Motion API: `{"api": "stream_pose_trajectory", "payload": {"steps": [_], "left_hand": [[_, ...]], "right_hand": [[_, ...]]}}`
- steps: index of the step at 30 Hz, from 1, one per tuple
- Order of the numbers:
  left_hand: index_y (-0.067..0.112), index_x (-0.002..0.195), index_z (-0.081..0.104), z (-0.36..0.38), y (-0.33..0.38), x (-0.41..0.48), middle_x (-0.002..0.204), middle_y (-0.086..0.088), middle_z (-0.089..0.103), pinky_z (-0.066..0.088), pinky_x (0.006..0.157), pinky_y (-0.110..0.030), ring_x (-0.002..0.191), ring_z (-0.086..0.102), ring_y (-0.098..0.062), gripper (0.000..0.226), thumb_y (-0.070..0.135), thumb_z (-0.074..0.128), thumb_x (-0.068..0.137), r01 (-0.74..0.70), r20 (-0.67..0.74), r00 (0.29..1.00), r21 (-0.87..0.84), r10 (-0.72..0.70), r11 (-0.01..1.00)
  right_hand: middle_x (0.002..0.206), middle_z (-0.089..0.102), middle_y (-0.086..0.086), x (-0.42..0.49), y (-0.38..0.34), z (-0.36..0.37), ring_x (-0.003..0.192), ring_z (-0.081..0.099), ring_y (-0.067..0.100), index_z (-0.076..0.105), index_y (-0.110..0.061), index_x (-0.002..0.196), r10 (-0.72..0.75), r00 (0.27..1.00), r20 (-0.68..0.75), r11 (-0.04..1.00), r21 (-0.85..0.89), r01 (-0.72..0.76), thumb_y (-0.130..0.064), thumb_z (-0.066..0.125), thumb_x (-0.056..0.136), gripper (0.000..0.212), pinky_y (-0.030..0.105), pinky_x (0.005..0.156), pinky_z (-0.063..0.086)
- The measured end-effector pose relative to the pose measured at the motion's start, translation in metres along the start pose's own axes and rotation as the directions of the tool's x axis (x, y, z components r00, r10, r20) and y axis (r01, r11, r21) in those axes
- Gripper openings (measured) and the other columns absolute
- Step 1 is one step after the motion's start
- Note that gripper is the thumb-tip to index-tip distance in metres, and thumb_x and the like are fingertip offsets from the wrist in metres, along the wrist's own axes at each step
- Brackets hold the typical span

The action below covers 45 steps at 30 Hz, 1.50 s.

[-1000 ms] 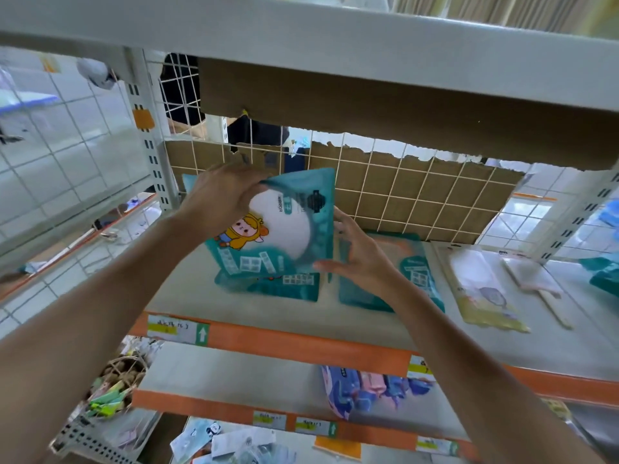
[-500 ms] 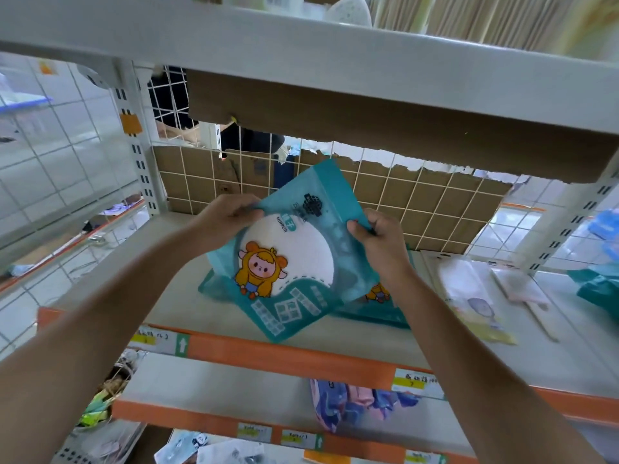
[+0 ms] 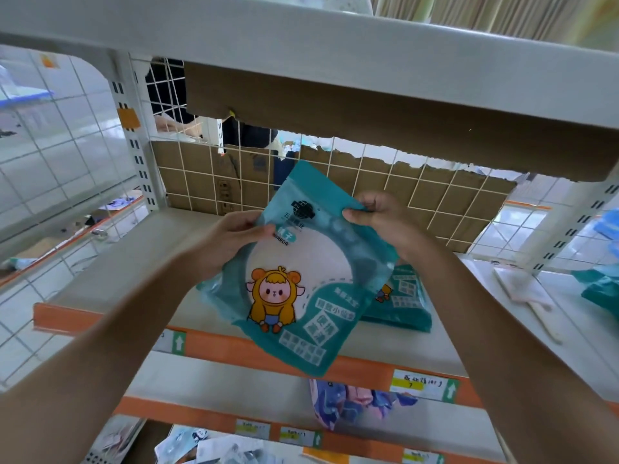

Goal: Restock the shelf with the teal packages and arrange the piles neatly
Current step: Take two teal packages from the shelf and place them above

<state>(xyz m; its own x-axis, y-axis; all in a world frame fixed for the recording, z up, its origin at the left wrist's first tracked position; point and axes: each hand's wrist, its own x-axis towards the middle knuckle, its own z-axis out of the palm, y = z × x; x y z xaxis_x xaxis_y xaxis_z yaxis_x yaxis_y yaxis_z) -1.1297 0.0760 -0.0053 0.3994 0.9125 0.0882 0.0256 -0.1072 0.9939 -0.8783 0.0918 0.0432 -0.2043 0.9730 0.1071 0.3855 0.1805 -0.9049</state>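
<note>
A teal package (image 3: 301, 279) with a round white window and a cartoon figure in a yellow hood hangs in the air over the front of the white shelf (image 3: 134, 262). My left hand (image 3: 231, 239) grips its upper left edge. My right hand (image 3: 382, 219) pinches its top right corner. Behind it a pile of teal packages (image 3: 402, 303) lies flat on the shelf, partly hidden by the held one.
A wire grid backed with torn cardboard (image 3: 335, 182) closes the rear. Pale flat packs (image 3: 522, 289) and more teal packs (image 3: 599, 286) lie at the right. Orange rails with price labels (image 3: 422, 383) edge each shelf. Purple packets (image 3: 341, 403) sit on the shelf below.
Both hands have lifted the teal package off the shelf and pulled it forward and down toward me, turning its face upward. The right hand changed from a flat touch to a pinch.
</note>
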Motion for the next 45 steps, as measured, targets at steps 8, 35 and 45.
{"api": "stream_pose_trajectory", "payload": {"steps": [8, 35, 45], "left_hand": [[0.008, 0.102, 0.060, -0.011, -0.021, -0.001, 0.081, -0.005, 0.066, 0.055, 0.056, -0.025, 0.064, 0.063, -0.014, 0.021, 0.017, 0.055, 0.084, 0.231, -0.228, 0.935, -0.184, -0.270, 0.955], [0.006, 0.115, 0.057, -0.064, -0.077, 0.061, 0.083, -0.006, 0.063, 0.052, 0.069, -0.036, 0.073, 0.061, -0.021, 0.032, 0.024, 0.061, 0.088, 0.483, -0.621, 0.675, -0.037, -0.399, 0.875], [0.012, 0.142, 0.035, -0.049, -0.096, 0.060, 0.135, -0.014, 0.049, 0.041, 0.067, -0.022, 0.092, 0.052, -0.016, 0.055, 0.020, 0.056, 0.092, 0.512, -0.684, 0.692, 0.238, -0.232, 0.825]], "right_hand": [[0.089, 0.063, -0.004, 0.006, 0.039, 0.004, 0.074, 0.062, 0.005, 0.061, -0.011, 0.105, 0.024, 0.970, -0.241, 0.972, -0.219, -0.078, -0.015, 0.068, 0.084, 0.023, 0.025, 0.068, 0.056], [0.144, 0.043, 0.001, 0.026, 0.091, 0.087, 0.130, 0.041, 0.016, 0.041, -0.019, 0.140, 0.140, 0.975, 0.170, 0.911, -0.408, -0.060, -0.025, 0.057, 0.092, 0.050, 0.026, 0.098, 0.031], [0.145, 0.041, 0.006, 0.025, 0.100, 0.098, 0.130, 0.042, 0.019, 0.036, -0.011, 0.142, 0.125, 0.979, 0.161, 0.918, -0.392, -0.053, -0.022, 0.060, 0.091, 0.058, 0.035, 0.107, 0.037]]}}
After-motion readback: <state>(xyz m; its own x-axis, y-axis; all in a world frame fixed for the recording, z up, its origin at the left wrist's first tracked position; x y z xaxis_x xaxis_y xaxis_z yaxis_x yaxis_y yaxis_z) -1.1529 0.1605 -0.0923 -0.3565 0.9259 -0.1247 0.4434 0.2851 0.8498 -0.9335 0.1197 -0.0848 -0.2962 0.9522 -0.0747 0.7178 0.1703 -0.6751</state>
